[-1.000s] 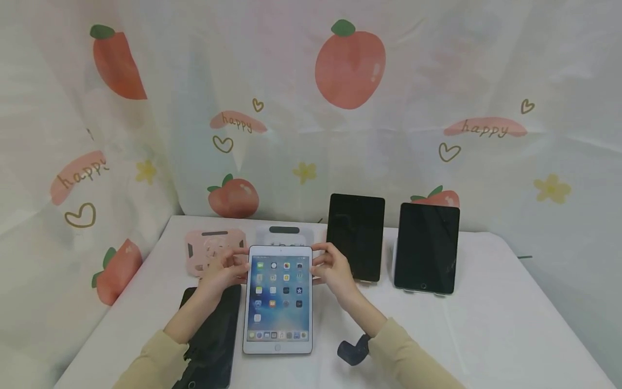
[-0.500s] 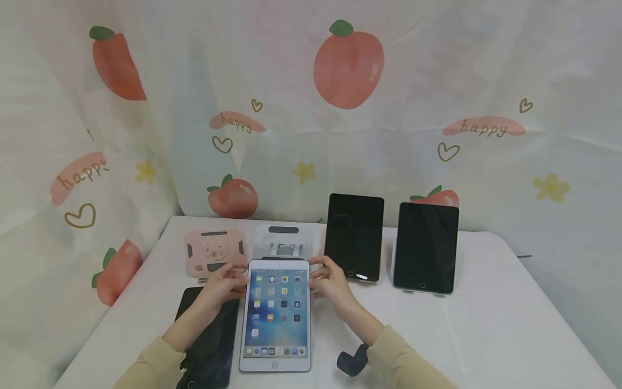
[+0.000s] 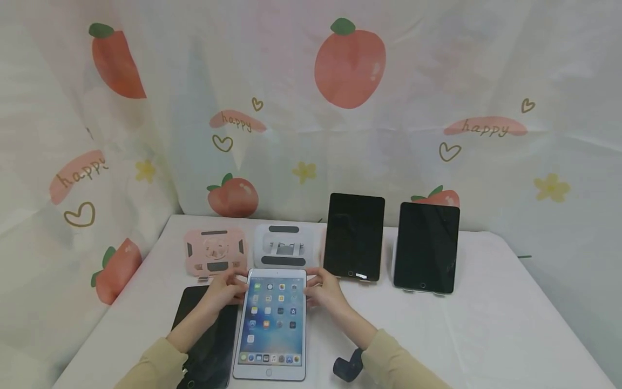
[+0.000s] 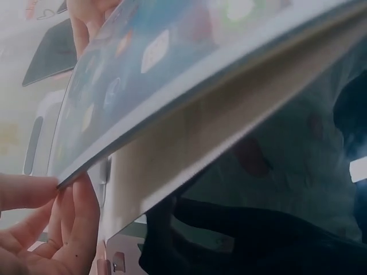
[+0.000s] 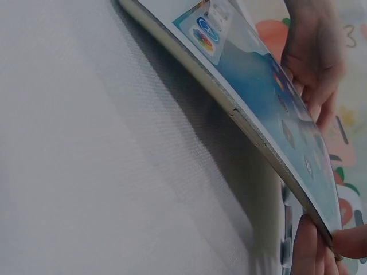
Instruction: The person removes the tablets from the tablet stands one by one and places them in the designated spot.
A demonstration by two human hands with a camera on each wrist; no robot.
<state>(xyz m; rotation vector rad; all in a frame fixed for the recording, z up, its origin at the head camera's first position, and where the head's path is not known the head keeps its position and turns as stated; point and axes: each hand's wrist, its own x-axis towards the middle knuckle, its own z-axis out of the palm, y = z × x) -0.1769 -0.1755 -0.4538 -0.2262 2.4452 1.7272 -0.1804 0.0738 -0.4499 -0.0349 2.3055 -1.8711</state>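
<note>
A: How are the person's hands placed?

B: The left hand point(image 3: 224, 289) pinches the upper left edge of the lit tablet point(image 3: 272, 324), and the right hand point(image 3: 324, 289) pinches its upper right edge. Both forearms reach forward from beige sleeves, wrists low, fingers curled round the rim. In the left wrist view the fingertips point(image 4: 74, 200) sit under the tablet's corner with the thumb on top.

A: Where is that tablet?

B: Between the two hands, screen up and showing app icons. The right wrist view shows its far end raised off the white worktop point(image 3: 486, 324), so it tilts; the near end lies low, close to the person.

A: What lies around the hands?

B: Under the left forearm is a dark tablet point(image 3: 206, 335), flat on the worktop, just beside the lit one. Just beyond the left hand stands a pink stand point(image 3: 215, 252); beyond both hands, a white stand point(image 3: 284, 246). Farther past the right hand, two black tablets point(image 3: 354, 236) point(image 3: 426, 247) stand propped upright.
</note>
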